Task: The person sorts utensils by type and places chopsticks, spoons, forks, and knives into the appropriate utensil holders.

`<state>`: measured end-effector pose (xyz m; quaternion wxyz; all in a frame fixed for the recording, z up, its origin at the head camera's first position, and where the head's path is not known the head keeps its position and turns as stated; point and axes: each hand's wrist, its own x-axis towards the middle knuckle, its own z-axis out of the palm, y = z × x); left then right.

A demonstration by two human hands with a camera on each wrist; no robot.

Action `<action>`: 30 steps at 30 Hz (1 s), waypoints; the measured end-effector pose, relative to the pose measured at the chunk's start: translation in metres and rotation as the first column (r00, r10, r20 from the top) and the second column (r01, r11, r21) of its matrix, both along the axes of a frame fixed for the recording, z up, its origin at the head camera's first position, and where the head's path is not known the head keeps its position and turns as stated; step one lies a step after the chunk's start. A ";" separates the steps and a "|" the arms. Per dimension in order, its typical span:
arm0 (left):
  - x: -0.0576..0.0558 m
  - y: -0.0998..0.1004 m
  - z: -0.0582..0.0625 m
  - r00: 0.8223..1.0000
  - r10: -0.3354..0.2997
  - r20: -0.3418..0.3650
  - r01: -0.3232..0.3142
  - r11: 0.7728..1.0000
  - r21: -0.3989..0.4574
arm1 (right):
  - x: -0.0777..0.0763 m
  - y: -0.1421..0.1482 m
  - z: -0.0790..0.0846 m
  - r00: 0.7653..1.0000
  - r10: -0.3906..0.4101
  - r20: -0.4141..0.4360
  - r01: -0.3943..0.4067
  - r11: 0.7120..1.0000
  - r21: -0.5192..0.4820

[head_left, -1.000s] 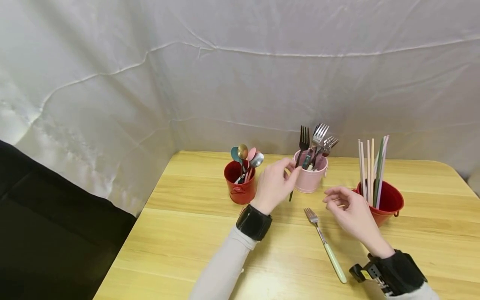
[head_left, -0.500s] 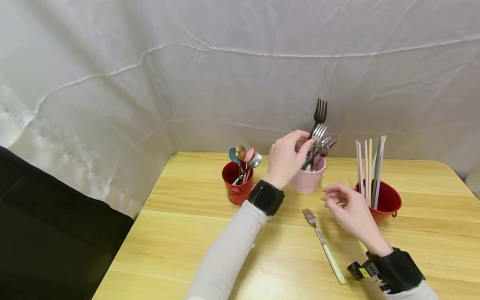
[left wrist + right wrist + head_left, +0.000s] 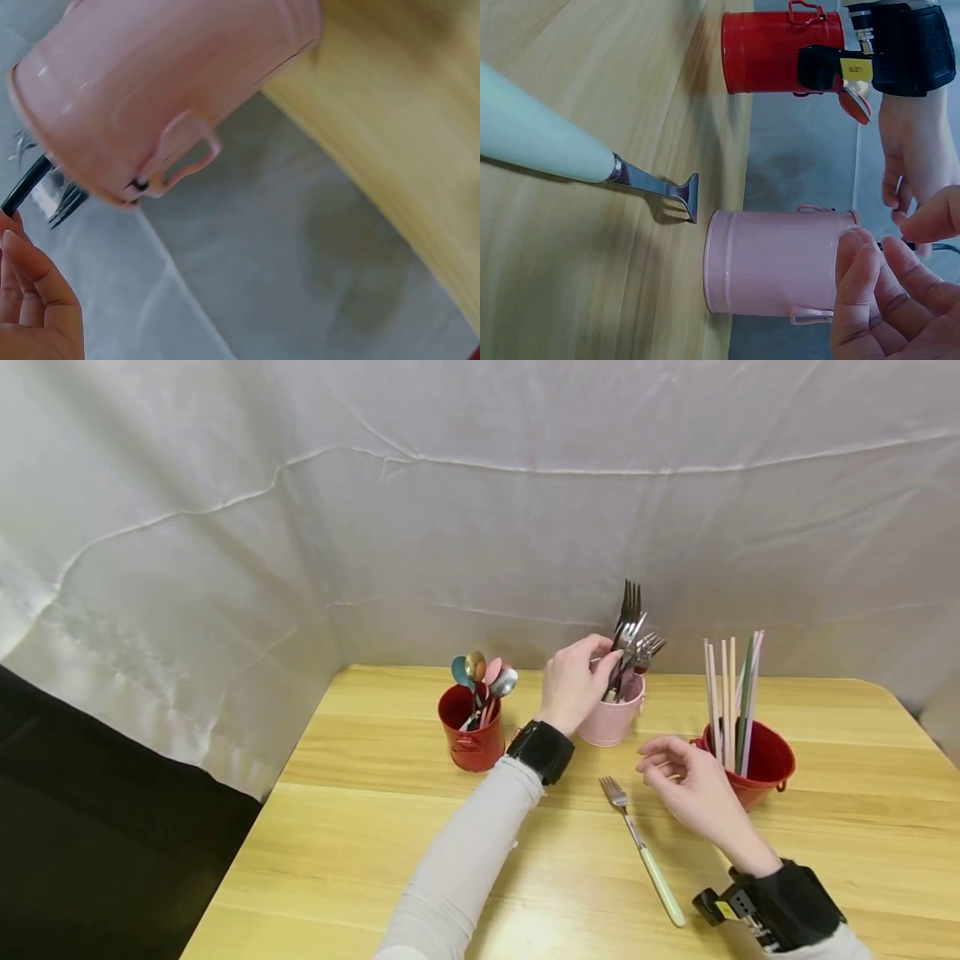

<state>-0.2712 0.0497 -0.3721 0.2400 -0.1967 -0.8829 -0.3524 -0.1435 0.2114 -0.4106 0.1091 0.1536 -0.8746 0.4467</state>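
My left hand (image 3: pixel 573 683) pinches a black fork (image 3: pixel 631 602), tines up, at the rim of the pink bucket (image 3: pixel 609 724). In the left wrist view, thumb and fingers hold its dark handle (image 3: pixel 26 184), which reaches into the bucket. Several metal forks (image 3: pixel 649 647) stand in that bucket. My right hand (image 3: pixel 693 789) hovers over the table with loosely bent fingers and nothing in them, between the pink bucket and a red bucket. A fork with a pale green handle (image 3: pixel 658 881) lies on the table, left of this hand.
A red bucket (image 3: pixel 477 747) of several spoons stands left of the pink one. On the right, another red bucket (image 3: pixel 767 768) holds several long chopsticks or straws (image 3: pixel 731 702). A pale cloth (image 3: pixel 480 527) hangs behind the wooden table (image 3: pixel 337 852).
My left hand rises with the black fork, moves right over the pink bucket, then lowers the fork into it. The right hand barely moves.
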 end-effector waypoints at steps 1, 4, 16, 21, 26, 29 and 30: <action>0.000 0.000 -0.002 1.000 0.004 0.002 -0.004 1.000 -0.009 | 0.000 0.000 0.000 1.000 0.002 0.003 -0.002 1.000 0.003; -0.001 0.000 -0.007 1.000 0.016 0.008 -0.015 1.000 -0.019 | 0.001 -0.001 -0.001 1.000 0.002 0.018 -0.002 1.000 0.011; 0.015 -0.015 -0.019 0.997 0.083 0.013 -0.082 0.996 -0.021 | 0.007 0.004 -0.005 0.999 -0.035 0.035 0.033 0.998 0.060; 0.031 -0.028 -0.021 0.999 0.022 0.049 -0.017 0.995 -0.095 | 0.010 0.005 -0.003 0.998 -0.043 0.042 0.039 0.995 0.090; 0.054 -0.040 -0.024 0.994 -0.070 0.082 0.088 0.966 -0.243 | 0.014 0.006 0.001 0.997 -0.051 0.049 0.045 0.992 0.116; 0.069 -0.045 -0.030 0.992 -0.089 0.092 0.116 0.929 -0.352 | 0.015 0.006 0.001 0.998 -0.039 0.040 0.033 0.989 0.141; 0.073 -0.046 -0.033 0.990 -0.093 0.104 0.126 0.916 -0.382 | 0.015 0.006 0.001 0.999 -0.034 0.041 0.028 0.988 0.152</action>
